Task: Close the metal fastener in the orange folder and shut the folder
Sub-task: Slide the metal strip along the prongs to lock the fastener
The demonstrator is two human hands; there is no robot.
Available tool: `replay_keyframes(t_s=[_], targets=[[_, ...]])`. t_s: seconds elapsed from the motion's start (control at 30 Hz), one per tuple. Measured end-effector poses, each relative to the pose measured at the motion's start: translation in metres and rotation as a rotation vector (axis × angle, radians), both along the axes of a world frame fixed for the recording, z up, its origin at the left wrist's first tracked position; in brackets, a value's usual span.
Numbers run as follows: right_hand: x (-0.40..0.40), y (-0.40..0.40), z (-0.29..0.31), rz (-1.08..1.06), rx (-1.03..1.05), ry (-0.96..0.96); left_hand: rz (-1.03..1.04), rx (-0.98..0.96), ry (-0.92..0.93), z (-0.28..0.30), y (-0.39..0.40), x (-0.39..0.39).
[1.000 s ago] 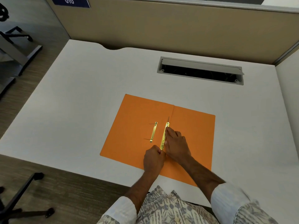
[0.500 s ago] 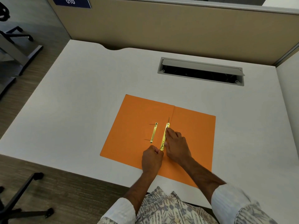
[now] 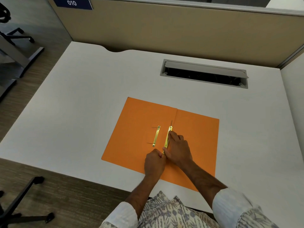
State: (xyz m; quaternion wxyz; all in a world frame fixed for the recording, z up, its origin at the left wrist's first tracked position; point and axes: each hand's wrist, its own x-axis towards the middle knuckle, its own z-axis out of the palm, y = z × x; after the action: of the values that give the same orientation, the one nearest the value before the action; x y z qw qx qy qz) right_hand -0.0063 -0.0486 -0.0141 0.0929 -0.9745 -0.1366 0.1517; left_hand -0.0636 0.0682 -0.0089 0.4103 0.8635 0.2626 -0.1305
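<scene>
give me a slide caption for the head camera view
Both hands, left hand and right hand, work the gold metal fastener beside the spine of the open orange folder on a white desk.

White desk (image 3: pixel 92 96), one folder (image 3: pixel 197 137) on it.
The folder lies open and flat under both hands; a cable slot (image 3: pixel 204 74) sits beyond them.

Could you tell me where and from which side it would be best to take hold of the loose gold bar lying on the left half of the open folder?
Probably by the long edges at the middle of the loose gold bar, pinched from above. It lies flat on the orange folder, so there is no way under it, and thin prongs stick out leftward at both ends.
</scene>
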Motion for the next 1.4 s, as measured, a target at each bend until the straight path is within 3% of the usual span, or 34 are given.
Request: replay_keyframes(t_s=[0.27, 0.87, 1.4], targets=[[0.001, -0.002, -0.001, 0.018, -0.012, -0.012, -0.049, -0.042, -0.018, -0.005, -0.003, 0.000], [0.001, -0.003, -0.003, 0.021, 0.004, -0.020, -0.224, 0.067, -0.048, -0.004, -0.004, -0.001], [0.001, -0.012, -0.007, 0.026, 0.094, -0.015, -0.049, 0.014, 0.031, 0.004, 0.003, -0.002]])
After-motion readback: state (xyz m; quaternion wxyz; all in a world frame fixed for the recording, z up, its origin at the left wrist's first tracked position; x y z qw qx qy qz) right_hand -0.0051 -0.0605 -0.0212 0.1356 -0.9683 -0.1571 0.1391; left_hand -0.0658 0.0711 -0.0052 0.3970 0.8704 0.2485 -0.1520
